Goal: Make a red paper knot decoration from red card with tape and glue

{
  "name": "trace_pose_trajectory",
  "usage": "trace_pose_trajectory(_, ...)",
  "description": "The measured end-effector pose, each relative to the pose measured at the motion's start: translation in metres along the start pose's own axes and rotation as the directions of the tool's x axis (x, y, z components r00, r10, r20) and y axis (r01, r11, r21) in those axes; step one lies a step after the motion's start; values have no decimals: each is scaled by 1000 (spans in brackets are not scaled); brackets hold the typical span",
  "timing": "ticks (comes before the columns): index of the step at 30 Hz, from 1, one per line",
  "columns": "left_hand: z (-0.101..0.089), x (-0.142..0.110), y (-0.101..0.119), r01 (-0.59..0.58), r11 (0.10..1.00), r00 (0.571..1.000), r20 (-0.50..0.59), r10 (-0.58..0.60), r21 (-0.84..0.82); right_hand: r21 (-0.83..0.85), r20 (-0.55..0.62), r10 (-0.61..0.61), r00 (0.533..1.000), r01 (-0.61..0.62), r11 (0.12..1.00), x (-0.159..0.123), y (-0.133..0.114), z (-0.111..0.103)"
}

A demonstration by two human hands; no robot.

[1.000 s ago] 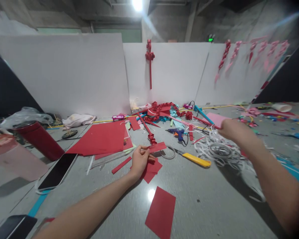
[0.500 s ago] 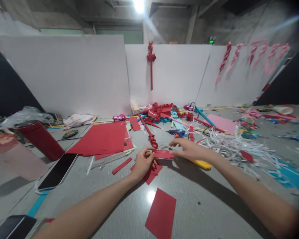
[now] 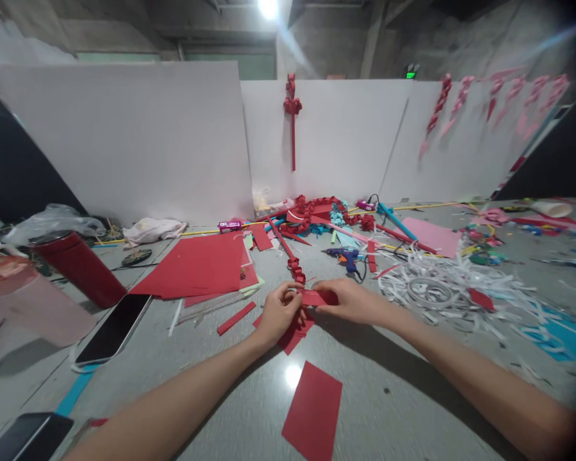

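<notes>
Fingers of my left hand (image 3: 277, 315) pinch the left end of a short red paper strip (image 3: 311, 297) above the floor. My right hand (image 3: 348, 301) has its thumb and fingers closed on the strip's right end. Just beyond lies a folded red paper chain (image 3: 296, 270) with a long straight tail. Under my left hand are small red paper pieces (image 3: 292, 340). A red paper rectangle (image 3: 313, 410) lies nearer to me, and a narrow red strip (image 3: 236, 319) is left of my left hand. Past my right hand rests a blue glue gun (image 3: 346, 256).
Large red sheets (image 3: 196, 266), a phone (image 3: 112, 330) and a dark red tumbler (image 3: 79, 269) lie or stand at left. White paper shreds (image 3: 441, 288) spread at right. A white partition (image 3: 345, 141) behind carries a hanging red paper ornament (image 3: 292, 105).
My right hand has moved left and closed on the right end of the red strip. My left hand keeps its pinch. A yellow object formerly visible under my right forearm is now out of sight.
</notes>
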State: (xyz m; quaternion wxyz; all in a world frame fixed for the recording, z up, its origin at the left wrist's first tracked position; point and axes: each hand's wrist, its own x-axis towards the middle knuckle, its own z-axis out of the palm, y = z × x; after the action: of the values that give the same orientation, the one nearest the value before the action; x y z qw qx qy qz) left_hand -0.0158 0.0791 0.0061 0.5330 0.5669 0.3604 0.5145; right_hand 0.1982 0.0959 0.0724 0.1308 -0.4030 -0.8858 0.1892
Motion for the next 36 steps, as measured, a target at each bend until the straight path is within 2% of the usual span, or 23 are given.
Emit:
trace_pose_trajectory(4,1,-4,0,50,998,997,58,-49,-26,65,37,-10,999,8,998,-1,0,-1)
trace_pose_trajectory(8,1,-6,-2,69,997,988,134,-72,28,74,30,-41,999,39,997,-2,-2,-4)
trace_pose_trajectory(15,3,-5,-2,90,996,988,121,-92,22,92,20,-76,997,74,993,-2,-3,-7)
trace_pose_trajectory(27,3,-5,4,169,984,983,88,-163,-60,320,60,36,998,-53,946,-3,4,-21)
trace_pose_trajectory(36,5,-5,5,201,977,977,83,-196,-69,348,91,71,993,-99,932,-3,4,-21)
